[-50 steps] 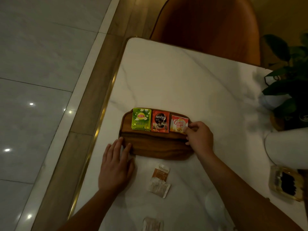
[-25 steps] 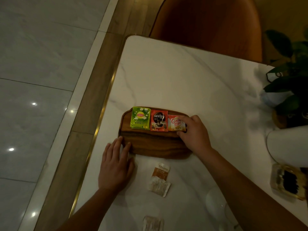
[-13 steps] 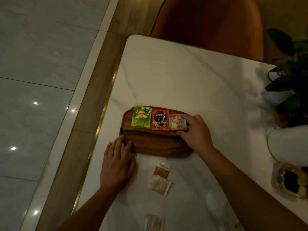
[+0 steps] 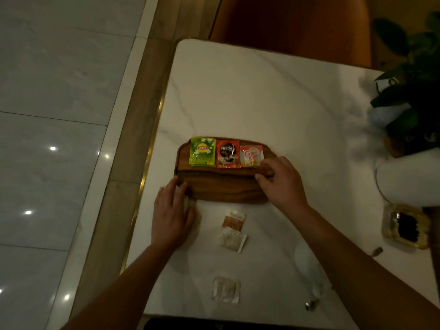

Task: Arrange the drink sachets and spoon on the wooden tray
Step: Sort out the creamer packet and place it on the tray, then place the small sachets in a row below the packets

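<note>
At the wooden tray's [image 4: 226, 189] right end, our right grip [image 4: 283, 182] curls, fingertips on the Coffee-mate sachet's [image 4: 250, 154] corner; we cannot tell whether it pinches. Our left grip [image 4: 171, 217] lies flat on the worktop [image 4: 262, 103], touching the tray's near-left corner. The Lipton sachet [image 4: 202, 151] and Nescafé sachet [image 4: 227, 153] share the tray's far half, while 3 loose sachets [image 4: 234, 221] lie on the worktop nearer us.
</note>
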The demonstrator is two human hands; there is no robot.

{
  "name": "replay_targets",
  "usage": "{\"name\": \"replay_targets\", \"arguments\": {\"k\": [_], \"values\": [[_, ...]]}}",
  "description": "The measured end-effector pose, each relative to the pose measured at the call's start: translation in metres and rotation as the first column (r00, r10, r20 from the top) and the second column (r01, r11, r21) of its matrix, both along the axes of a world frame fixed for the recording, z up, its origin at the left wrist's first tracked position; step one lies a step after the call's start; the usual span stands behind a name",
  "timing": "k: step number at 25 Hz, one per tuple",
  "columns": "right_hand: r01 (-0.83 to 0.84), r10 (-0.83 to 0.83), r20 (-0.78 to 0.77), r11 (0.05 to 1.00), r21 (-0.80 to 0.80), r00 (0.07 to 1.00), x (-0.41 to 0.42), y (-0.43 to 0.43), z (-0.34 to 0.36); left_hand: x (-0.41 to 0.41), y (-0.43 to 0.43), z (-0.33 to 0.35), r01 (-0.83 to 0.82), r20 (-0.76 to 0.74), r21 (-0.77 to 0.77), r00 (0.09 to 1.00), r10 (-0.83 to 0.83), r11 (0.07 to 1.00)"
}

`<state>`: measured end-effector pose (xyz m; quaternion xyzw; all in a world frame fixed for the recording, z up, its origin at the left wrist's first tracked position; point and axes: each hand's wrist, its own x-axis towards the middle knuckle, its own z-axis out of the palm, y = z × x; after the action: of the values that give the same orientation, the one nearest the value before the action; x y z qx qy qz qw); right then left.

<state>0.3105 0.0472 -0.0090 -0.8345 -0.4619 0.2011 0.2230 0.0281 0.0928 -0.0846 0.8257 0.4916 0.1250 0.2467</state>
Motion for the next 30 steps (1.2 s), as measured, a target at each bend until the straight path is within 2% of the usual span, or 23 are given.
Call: {"name": "replay_targets", "arguments": {"k": [2,5,10,16,18,20,21,22,24,25,27,30], "values": [[-0.018,0.018,-0.060,1.000,-0.006,0.998,-0.019,-0.022,0.004,-0.003,-0.002,0.009,-0.050,0.035,-0.016,0.998,0.051,0.999],[-0.032,0.016,-0.163,0.995,-0.090,0.986,-0.054,-0.067,-0.001,-0.006,-0.023,0.021,-0.076,0.032,0.061,0.997,0.074,0.995],[-0.048,-0.004,-0.239,0.977,-0.209,0.971,-0.107,-0.144,-0.026,0.036,-0.058,0.038,0.121,0.034,-0.198,0.993,-0.117,0.973],[0.099,-0.117,-0.070,0.970,-0.223,0.991,-0.120,-0.118,-0.040,0.046,-0.054,0.035,0.106,-0.020,-0.281,0.993,-0.116,0.954],[0.138,-0.157,-0.106,0.975,-0.174,0.982,-0.121,-0.110,-0.037,0.040,-0.051,0.036,0.118,-0.030,-0.325,0.990,-0.135,0.938],[0.179,-0.197,-0.195,0.978,-0.107,0.961,-0.118,-0.110,-0.033,0.037,-0.051,0.042,0.036,-0.011,-0.416,0.999,-0.044,0.909],[0.167,-0.178,-0.233,0.984,-0.065,0.956,-0.116,-0.111,-0.030,0.036,-0.051,0.046,-0.047,0.024,-0.501,0.997,0.069,0.864],[0.127,-0.128,-0.261,0.992,-0.018,0.957,-0.113,-0.112,-0.026,0.035,-0.051,0.050,-0.129,0.070,-0.639,0.972,0.224,0.758],[0.004,0.023,-0.299,0.996,0.087,0.954,-0.109,-0.110,-0.016,0.031,-0.047,0.060,-0.159,0.062,-0.893,0.882,0.467,0.420],[-0.048,0.087,-0.310,0.990,0.133,0.947,-0.108,-0.108,-0.012,0.027,-0.044,0.064,-0.122,0.037,-0.943,0.886,0.462,0.310],[-0.104,0.159,-0.301,0.976,0.191,0.940,-0.104,-0.103,-0.009,0.018,-0.042,0.070,-0.051,0.035,-0.974,0.928,0.370,0.221],[-0.189,0.228,-0.238,0.966,0.174,0.944,-0.096,-0.095,-0.017,0.008,-0.042,0.073,-0.034,0.050,-0.979,0.916,0.398,0.201]]}}
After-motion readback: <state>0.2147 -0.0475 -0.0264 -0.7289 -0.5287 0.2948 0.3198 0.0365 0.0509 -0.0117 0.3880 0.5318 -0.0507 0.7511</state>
